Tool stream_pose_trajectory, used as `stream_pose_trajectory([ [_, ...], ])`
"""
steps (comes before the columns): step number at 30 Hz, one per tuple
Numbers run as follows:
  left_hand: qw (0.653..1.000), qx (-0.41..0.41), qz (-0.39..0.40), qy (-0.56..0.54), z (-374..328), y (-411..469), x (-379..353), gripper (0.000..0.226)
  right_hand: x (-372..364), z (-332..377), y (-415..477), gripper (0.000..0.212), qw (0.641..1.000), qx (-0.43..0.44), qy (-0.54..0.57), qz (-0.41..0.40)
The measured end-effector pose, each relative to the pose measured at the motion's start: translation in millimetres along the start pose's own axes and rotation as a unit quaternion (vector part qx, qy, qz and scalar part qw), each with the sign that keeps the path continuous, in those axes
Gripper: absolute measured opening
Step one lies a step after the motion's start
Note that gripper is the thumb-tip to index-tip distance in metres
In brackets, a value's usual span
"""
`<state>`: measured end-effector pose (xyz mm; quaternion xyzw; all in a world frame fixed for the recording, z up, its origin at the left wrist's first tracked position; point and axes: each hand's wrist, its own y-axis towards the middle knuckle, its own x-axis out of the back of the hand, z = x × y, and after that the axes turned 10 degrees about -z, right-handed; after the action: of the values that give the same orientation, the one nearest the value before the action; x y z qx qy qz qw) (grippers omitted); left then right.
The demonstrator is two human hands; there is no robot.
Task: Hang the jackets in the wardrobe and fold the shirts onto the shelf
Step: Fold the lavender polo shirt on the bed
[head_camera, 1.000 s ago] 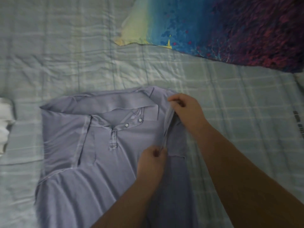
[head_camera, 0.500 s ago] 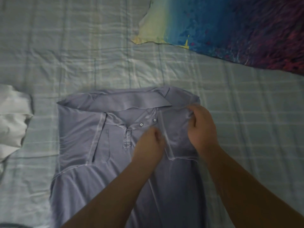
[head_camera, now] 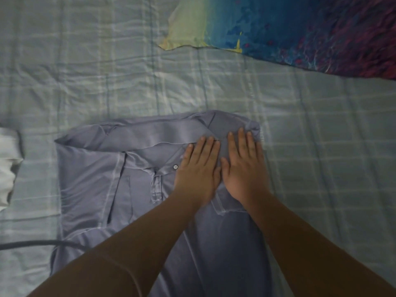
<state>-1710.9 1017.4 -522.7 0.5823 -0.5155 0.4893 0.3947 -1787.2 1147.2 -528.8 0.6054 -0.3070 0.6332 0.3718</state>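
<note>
Your two bare forearms enter from the bottom edge and reach forward over a grey-blue polo shirt [head_camera: 132,189], which lies face up on a bed, its body running down toward you and out of view. To your left, a dark cable [head_camera: 32,245] curves across the bedding and disappears beneath the shirt's lower left edge. Both side portions of the shirt are folded in over the front, and the hem of the right sleeve [head_camera: 222,209] shows just below your wrists. Your left hand [head_camera: 199,170] lies flat on the shirt's chest, fingers straight and close together, gripping nothing. Your right hand [head_camera: 244,168] lies just beside it, thumbs nearly touching, also flat with fingers extended, pressing on the folded-in right shoulder and holding nothing. Just left of your left hand sits a small white button [head_camera: 175,166] at the top of the buttoned placket [head_camera: 156,189]. Beyond your fingertips, the collar [head_camera: 154,137] spreads across the shirt's top edge. The shirt rests on a pale green checked bed sheet [head_camera: 321,136], rumpled in places. At the far left edge lies a bunched white garment [head_camera: 8,168], well apart from the shirt. Farthest away, at the upper right, lies a colourful printed cloth [head_camera: 310,28], fading from yellow through blue to dark purple and red.
</note>
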Motion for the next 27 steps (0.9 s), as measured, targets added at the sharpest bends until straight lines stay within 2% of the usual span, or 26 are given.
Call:
stream_pose_trajectory([
  [4,1.000,0.016,-0.022,-0.014,-3,-8,11,0.063,13,2,-11,0.067,0.999,-0.013,0.008,-0.032],
  [6,0.999,0.018,-0.041,-0.028,-6,-19,14,0.063,15,6,-24,0.066,0.999,0.007,0.018,-0.050],
  [11,0.999,0.003,0.035,0.014,-7,-40,-4,0.066,4,4,-39,0.065,0.999,0.041,0.019,-0.016],
  [19,0.999,0.012,0.033,0.021,-10,-49,9,0.067,26,8,-52,0.064,0.998,0.024,0.055,-0.012],
  [23,0.999,0.014,0.012,-0.047,-15,-101,34,0.066,59,17,-116,0.059,0.994,0.026,0.103,-0.039],
  [27,0.989,0.059,-0.008,-0.133,-3,-199,47,0.062,70,20,-213,0.067,0.983,-0.046,0.171,-0.051],
])
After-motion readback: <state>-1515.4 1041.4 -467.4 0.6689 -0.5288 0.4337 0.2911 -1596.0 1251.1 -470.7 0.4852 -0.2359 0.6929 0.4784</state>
